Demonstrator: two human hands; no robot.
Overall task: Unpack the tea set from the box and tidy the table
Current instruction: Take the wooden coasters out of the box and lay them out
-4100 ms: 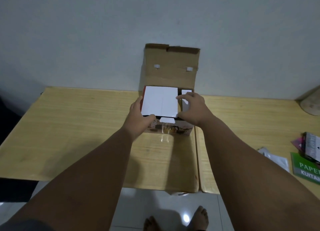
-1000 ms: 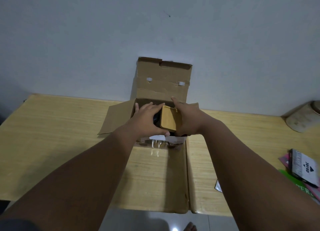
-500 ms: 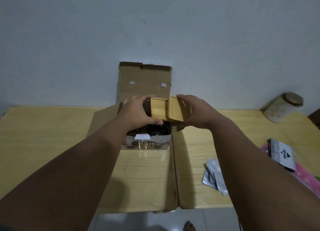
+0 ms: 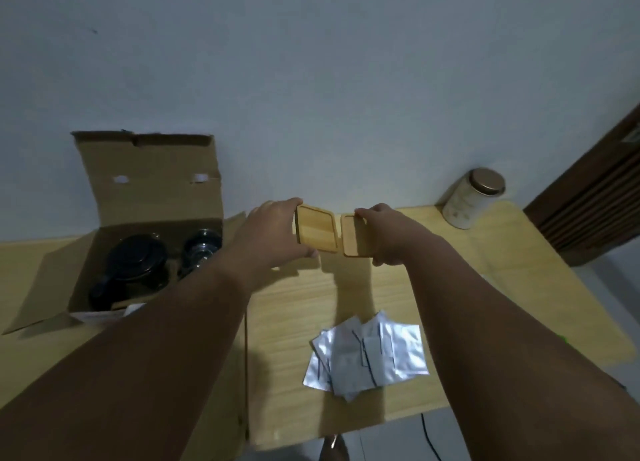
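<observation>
- Left hand (image 4: 273, 228): grasps a square wooden coaster (image 4: 317, 230) by its left edge, with the fingers over the top rim and the thumb below. The coaster is held in the air above the tabletop (image 4: 502, 270), its recessed face turned toward the camera.
- Right hand (image 4: 388, 235): grasps a second wooden coaster (image 4: 351, 237) by its right edge, with the fingers curled over the top and the thumb at the lower corner. It is level with the first coaster and just beside it, with a narrow gap between them.
- Cardboard box (image 4: 149, 183): stands open on the left of the tabletop, well apart from both coasters. Its rear lid flap is upright against the wall (image 4: 311, 80) and its side flaps are spread outward.
- Box contents: a black teapot (image 4: 133, 263) with a round lid fills the left part. A smaller dark vessel (image 4: 202, 249) sits beside it on the right; its exact kind cannot be told.
- Foil sachets (image 4: 367, 353): a loose, overlapping pile of silver packets lies flat on the near tabletop, between the two forearms.
- Round tin canister (image 4: 472, 197): stands at the far right corner of the tabletop, next to the wall, with a metallic lid on top.
- Dark slatted door (image 4: 595, 201): at the right edge of the view, beyond the tabletop.
</observation>
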